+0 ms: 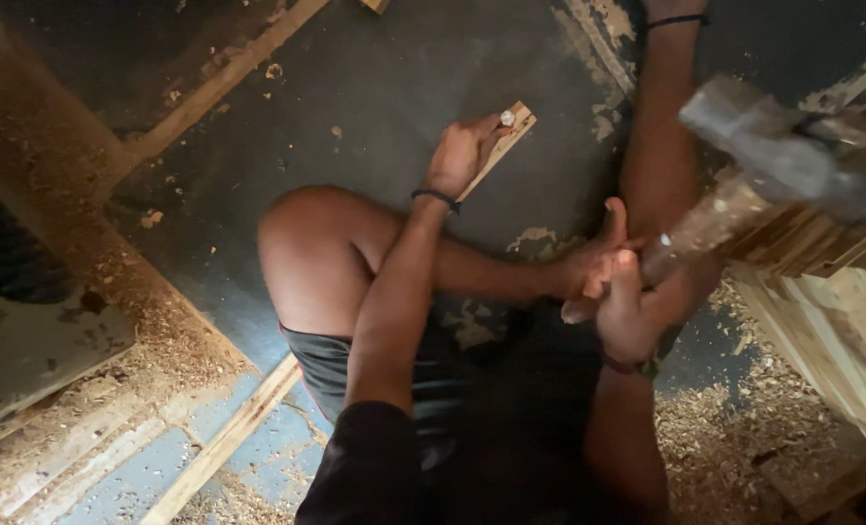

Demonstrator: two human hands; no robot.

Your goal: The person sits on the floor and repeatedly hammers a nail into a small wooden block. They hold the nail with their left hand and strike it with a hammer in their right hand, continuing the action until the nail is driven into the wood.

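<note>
The person sits on the dark floor [374, 87]. The left hand [462, 151] holds a small thin strip of wood [504, 144] down flat on the floor. A nail [507, 118] with a shiny round head stands at the far end of the strip, pinched by the left fingers [486, 126]. The nail looks like it is standing high, so I think it is not hit in yet, or only a little.

The right hand [627, 306] is shut tight around the wooden handle of a hammer [763, 160]. The hammer is up in the air, well apart from the nail, and its grey metal head looks blurry. So the hit is not done yet.

The strip is pale, narrow and short. It lies slanted, just past the person's bent knee [301, 228]. I cannot tell if something lies under it.

There is a lot of sawdust [160, 340] on the floor to the left. A long wooden slat [224, 442] lies near the leg. A stack of pale wooden boards [831, 321] stands on the right side, with more sawdust by it.
</note>
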